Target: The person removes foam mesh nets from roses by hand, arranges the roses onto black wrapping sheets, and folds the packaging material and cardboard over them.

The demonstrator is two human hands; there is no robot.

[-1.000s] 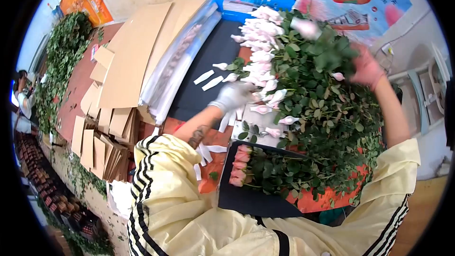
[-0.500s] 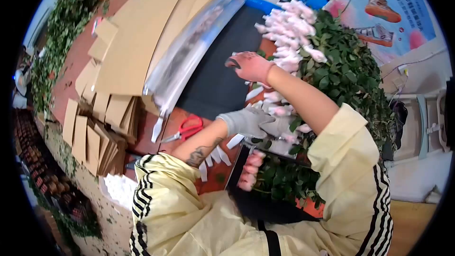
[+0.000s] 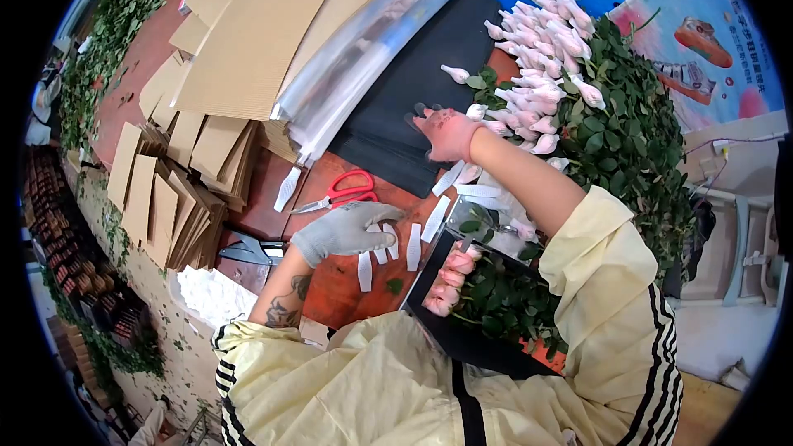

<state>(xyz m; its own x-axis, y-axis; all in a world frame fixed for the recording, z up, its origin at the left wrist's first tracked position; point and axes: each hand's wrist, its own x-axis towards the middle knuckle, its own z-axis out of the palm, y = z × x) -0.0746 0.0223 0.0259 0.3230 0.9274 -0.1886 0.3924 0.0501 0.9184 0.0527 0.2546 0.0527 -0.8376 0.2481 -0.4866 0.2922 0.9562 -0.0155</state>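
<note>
My left hand (image 3: 351,229), in a grey glove, reaches over the red tabletop with fingers stretched out. Its fingertips are beside several flattened white mesh sleeves (image 3: 414,246); whether they touch one is unclear. Red-handled scissors (image 3: 351,186) lie just beyond it. My right hand (image 3: 448,134), in a pink glove, is spread over the edge of a stack of black sheets (image 3: 413,87), holding nothing visible. Right of it lies a pile of roses with white-netted pink heads (image 3: 537,49). Close to my body, bare pink roses (image 3: 446,281) with leafy stems rest in a black wrap (image 3: 462,355).
Large cardboard sheets (image 3: 264,25) and clear plastic sleeves (image 3: 372,41) cover the back left. Folded cardboard pieces (image 3: 157,206) stand at the left, near a black stapler (image 3: 250,249) and a heap of white netting (image 3: 211,293). Leafy stems (image 3: 615,132) crowd the right side.
My left hand has moved left and nearer to me, away from the roses to the loose sleeves. My right hand is slightly nearer, over the black sheets. The view has shifted a little.
</note>
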